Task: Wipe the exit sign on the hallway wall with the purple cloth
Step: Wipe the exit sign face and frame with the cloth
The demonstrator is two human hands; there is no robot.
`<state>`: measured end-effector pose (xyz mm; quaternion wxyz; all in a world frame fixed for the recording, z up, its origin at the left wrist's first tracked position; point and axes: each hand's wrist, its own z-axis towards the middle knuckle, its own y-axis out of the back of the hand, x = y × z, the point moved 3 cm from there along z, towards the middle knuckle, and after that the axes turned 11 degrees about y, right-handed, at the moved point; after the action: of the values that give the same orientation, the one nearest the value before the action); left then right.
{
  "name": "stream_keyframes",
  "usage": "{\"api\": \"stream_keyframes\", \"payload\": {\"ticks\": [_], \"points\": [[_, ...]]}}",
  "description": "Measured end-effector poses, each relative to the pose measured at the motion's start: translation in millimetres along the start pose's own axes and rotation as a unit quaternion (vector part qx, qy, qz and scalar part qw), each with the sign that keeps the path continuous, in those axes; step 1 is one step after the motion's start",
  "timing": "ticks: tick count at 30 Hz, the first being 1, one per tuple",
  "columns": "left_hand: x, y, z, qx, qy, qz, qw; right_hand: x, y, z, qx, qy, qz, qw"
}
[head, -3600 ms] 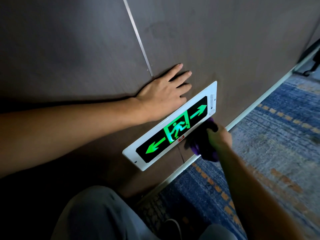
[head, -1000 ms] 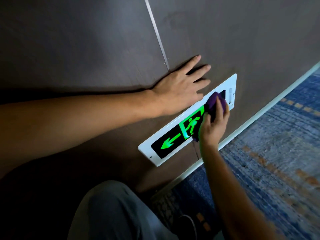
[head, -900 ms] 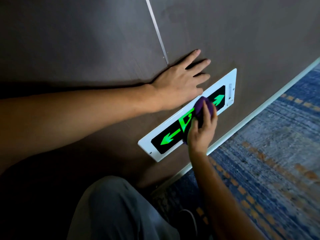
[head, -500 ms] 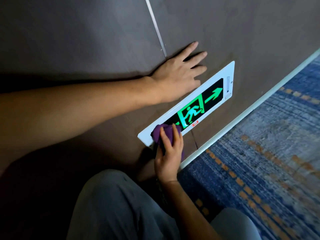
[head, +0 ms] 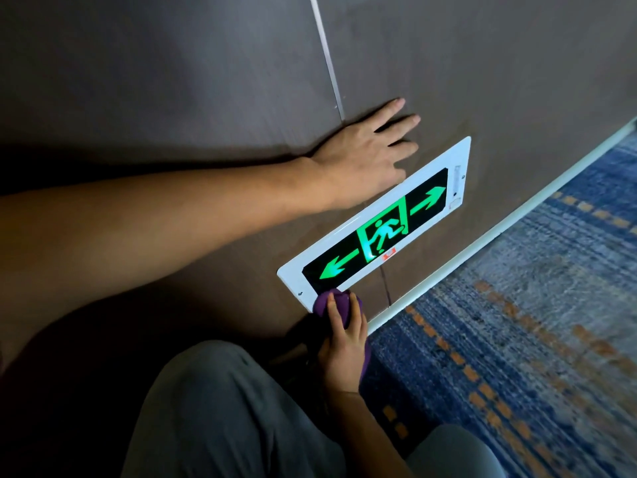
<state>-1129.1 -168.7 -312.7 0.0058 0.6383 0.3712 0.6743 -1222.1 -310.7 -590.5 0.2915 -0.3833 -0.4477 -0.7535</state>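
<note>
- Left hand (head: 358, 157) lies flat on the wall (head: 206, 81), fingers spread, just above the sign (head: 375, 222).
- Right hand (head: 343, 350) grips the cloth (head: 322, 303) (bunched), pressing the sign's lower-left corner.

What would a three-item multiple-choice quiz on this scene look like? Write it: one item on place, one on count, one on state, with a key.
1. Where is the cloth on the sign?
A. its lower left corner
B. its right end
C. over the running figure

2. How many green arrows show on the sign?
A. one
B. two
C. three

3. What is the left hand doing?
A. holding the cloth
B. lying flat on the wall
C. gripping the sign

Key:
1 A, since the right hand presses the purple cloth on the white frame below the left arrow.
2 B, since one arrow points each way from the lit figure.
3 B, since its fingers are spread on the brown panel above the sign and hold nothing.
</note>
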Motion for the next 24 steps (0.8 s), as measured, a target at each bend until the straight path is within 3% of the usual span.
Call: {"api": "stream_keyframes", "payload": {"ticks": [3, 6, 10, 14, 19, 24], "points": [[-1.2, -0.7, 0.8, -0.001, 0.000, 0.004, 1.000, -13.1, -4.8, 0.3, 0.014, -0.011, -0.011, 1.000], [-0.8, -1.4, 0.2, -0.007, 0.000, -0.003, 1.000, -39.9, 3.1, 9.3, 0.019, -0.126, -0.004, 0.992], [-2.6, -3.1, 1.6, 0.005, 0.000, 0.004, 1.000, -57.2, 46.5, 42.4, -0.082, -0.133, 0.040, 0.987], [-1.7, -4.3, 2.4, -0.005, 0.003, 0.008, 1.000, -24.0, 80.2, 60.7, -0.155, -0.027, 0.087, 0.984], [-1.1, -2.0, 1.7, -0.006, 0.002, 0.015, 1.000, 42.4, 30.3, 39.6, -0.102, 0.193, 0.087, 0.972], [-1.5, -2.5, 1.6, 0.006, -0.005, 0.008, 1.000, 29.4, 12.3, 57.5, -0.156, 0.161, 0.061, 0.973]]}}
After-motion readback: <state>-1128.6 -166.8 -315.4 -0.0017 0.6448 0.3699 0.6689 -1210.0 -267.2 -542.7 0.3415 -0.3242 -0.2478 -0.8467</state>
